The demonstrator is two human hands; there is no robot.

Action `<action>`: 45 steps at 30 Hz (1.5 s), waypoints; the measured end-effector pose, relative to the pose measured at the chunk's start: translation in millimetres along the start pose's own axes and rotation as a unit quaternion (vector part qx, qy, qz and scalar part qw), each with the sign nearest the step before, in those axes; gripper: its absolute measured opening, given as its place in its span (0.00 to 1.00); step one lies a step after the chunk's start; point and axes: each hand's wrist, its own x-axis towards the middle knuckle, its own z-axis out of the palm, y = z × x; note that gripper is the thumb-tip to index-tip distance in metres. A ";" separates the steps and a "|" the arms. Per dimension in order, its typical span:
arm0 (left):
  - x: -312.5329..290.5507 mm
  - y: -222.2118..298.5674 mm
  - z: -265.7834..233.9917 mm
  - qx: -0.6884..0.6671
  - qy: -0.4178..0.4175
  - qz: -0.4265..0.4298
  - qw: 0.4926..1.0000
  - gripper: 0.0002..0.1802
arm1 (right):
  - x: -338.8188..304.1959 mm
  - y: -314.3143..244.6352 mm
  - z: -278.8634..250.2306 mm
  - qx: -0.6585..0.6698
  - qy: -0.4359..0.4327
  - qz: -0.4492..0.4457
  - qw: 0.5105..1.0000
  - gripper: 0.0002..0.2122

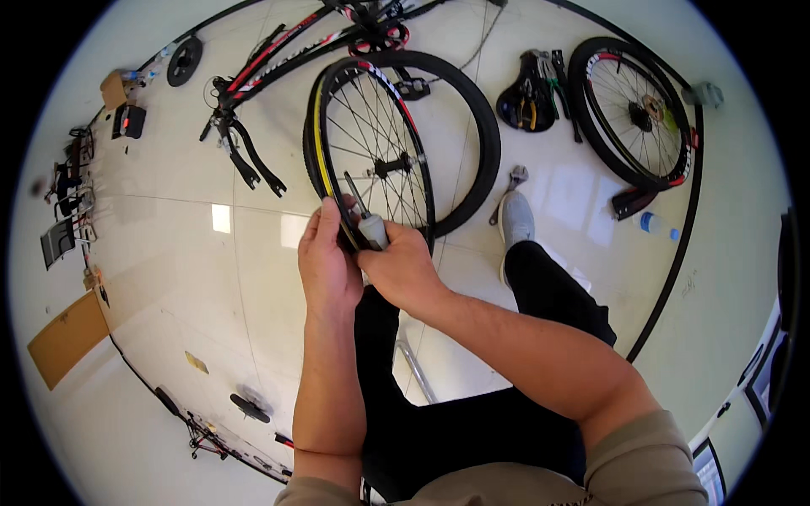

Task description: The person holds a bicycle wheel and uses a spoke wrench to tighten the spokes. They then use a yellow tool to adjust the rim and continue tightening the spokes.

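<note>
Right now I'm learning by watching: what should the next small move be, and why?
Perhaps steady the wheel with the left hand and angle the grey-handled tool toward the rim: the right hand holds that tool, its shaft shows beside the rim, and the left hand grips near the yellow band.

Slanted white lettering runs along a tube of the black, red and white bicycle frame (291, 57) at the far left. Blocky white-and-red markings stand on the rims of the central black spoked wheel with a yellow band (391, 167) and the black spoked wheel (641, 116) at far right. Faint dark scribbles on the pale right wall (734, 228) are illegible.
</note>
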 end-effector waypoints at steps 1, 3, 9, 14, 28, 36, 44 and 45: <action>1.0 -1.1 -1.2 0.000 0.000 -0.002 1.000 0.14 | 0.5 -0.8 -1.0 -0.013 0.012 -0.008 1.000 0.14; 2.4 -2.8 -0.4 0.008 -0.005 0.002 1.000 0.16 | 0.3 -1.7 -2.1 0.008 -0.006 0.025 1.000 0.13; -4.2 4.9 10.5 0.010 0.010 -0.023 1.000 0.20 | -1.6 8.2 2.8 0.022 -0.029 0.060 0.998 0.14; -0.8 4.5 5.8 0.054 0.050 -0.017 0.997 0.20 | -8.1 10.6 3.9 -0.022 -0.035 0.084 0.996 0.13; -4.4 2.6 17.3 0.164 0.119 0.038 0.979 0.23 | -13.9 9.0 -3.4 -0.058 -0.062 0.133 0.987 0.14; 3.3 2.8 0.4 0.167 0.033 0.071 0.983 0.16 | 1.4 -46.4 -31.6 -0.060 -0.009 0.189 0.980 0.15; -6.8 3.0 14.5 0.143 -0.030 0.036 0.989 0.12 | 42.6 -51.8 -66.6 0.190 0.024 0.081 0.978 0.09; -7.6 2.5 15.0 0.141 -0.038 0.027 0.989 0.12 | 43.2 -53.0 -67.0 0.205 0.008 0.082 0.975 0.10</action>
